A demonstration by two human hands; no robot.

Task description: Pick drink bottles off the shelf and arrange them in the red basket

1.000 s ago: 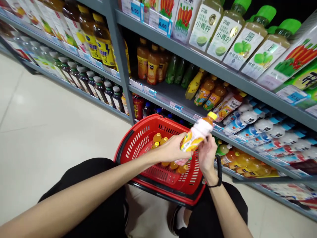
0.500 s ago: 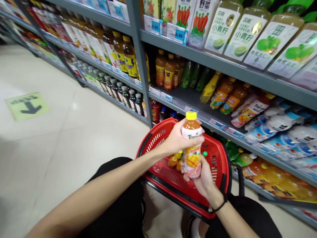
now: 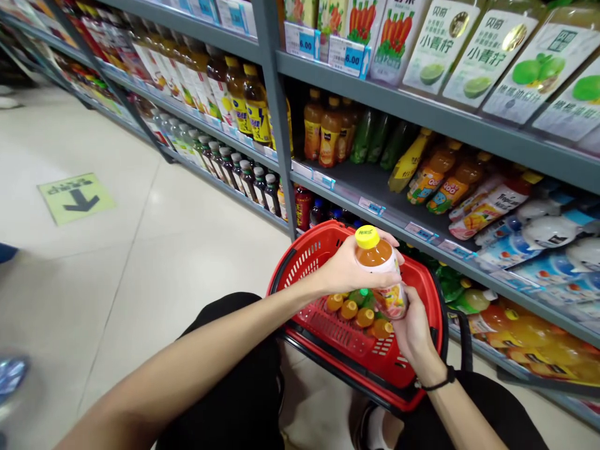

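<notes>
Between both hands is a juice bottle [image 3: 379, 255] with a yellow cap, orange contents and a pink and white label with fruit on it. It tilts, cap toward me. My left hand [image 3: 345, 265] is wrapped round its upper part. Lower down, my right hand [image 3: 415, 322], with a black band at the wrist, grips near its base. Below them stands a red shopping basket [image 3: 309, 325] with black trim. Several small orange-capped bottles [image 3: 349, 309] and a green-capped bottle [image 3: 363, 294] lie in it, partly hidden by my hands.
Grey shelves [image 3: 398, 94] of drinks rise just beyond the basket. On the middle shelf, bottles [image 3: 492, 206] lie on their sides. A yellow floor sign [image 3: 77, 199] with an arrow is on the pale tiled floor [image 3: 154, 262] at left. My knees flank the basket.
The bottle has tipped from nearly upright so its cap faces me more, and my right hand has shifted at its base. More bottles in the basket now show. The view has shifted slightly.
</notes>
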